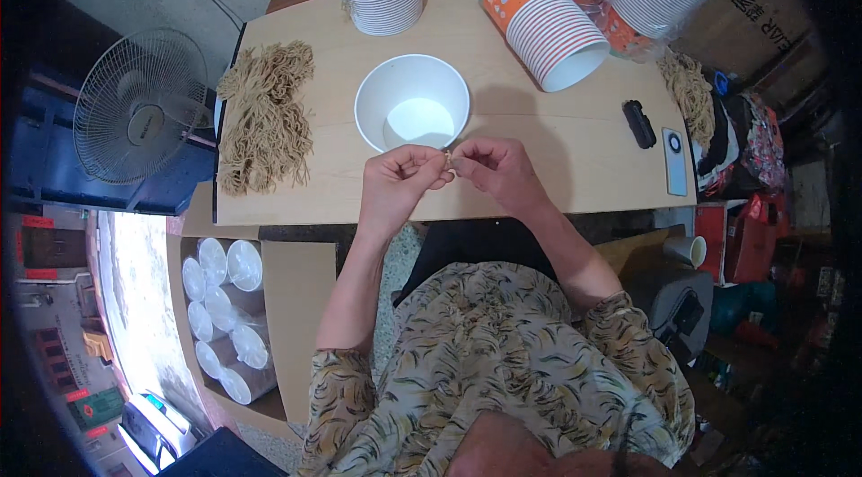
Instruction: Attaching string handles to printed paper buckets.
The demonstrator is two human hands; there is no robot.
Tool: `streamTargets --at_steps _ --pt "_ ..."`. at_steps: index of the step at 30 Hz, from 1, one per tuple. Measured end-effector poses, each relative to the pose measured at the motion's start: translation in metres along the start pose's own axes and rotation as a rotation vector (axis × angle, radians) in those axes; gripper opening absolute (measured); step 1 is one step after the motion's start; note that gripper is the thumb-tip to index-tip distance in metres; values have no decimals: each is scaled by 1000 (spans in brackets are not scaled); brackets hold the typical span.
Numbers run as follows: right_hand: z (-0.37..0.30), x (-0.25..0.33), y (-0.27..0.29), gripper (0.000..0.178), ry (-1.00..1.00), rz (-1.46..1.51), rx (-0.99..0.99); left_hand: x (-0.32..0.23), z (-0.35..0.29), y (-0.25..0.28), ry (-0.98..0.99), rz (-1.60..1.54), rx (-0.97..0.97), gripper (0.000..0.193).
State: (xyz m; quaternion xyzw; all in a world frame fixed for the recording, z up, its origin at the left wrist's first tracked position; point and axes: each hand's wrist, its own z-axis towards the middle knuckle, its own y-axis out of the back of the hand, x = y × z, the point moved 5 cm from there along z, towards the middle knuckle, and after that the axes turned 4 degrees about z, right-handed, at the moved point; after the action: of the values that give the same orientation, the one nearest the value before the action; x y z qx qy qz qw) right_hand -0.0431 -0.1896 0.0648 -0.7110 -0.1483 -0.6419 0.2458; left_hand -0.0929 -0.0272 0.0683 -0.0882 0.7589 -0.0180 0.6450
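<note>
My left hand [406, 179] and my right hand [503, 174] meet at the table's near edge, both closed in a pinch. Between the fingertips is a small tan piece [448, 159] that looks like cord; most of it is hidden by the fingers. Just beyond the hands stands a white paper tub [412, 91], upright with its mouth facing up and nothing visible inside. A heap of tan cords [266, 118] lies on the table to the left.
Nested paper tubs [388, 1] stand on the far side of the wooden table [350, 199]; another stack [548, 33] lies tilted. A black object [639, 123] and a phone [674, 161] lie at right. A fan [144, 109] and a carton of clear lids [301, 315] are at left.
</note>
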Motion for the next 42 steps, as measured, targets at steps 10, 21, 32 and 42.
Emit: streamTargets --at_steps 10,21,32,42 --pt "0 0 0 12 10 -17 15 2 1 -2 -31 3 0 15" --pt "7 -4 4 8 51 -217 34 6 -1 -1 -108 244 -46 14" --pt "3 -1 8 13 22 -111 -28 6 1 -8 -72 100 50 15" --pt "10 -7 14 14 -14 54 -25 10 3 -6 2 39 129 15"
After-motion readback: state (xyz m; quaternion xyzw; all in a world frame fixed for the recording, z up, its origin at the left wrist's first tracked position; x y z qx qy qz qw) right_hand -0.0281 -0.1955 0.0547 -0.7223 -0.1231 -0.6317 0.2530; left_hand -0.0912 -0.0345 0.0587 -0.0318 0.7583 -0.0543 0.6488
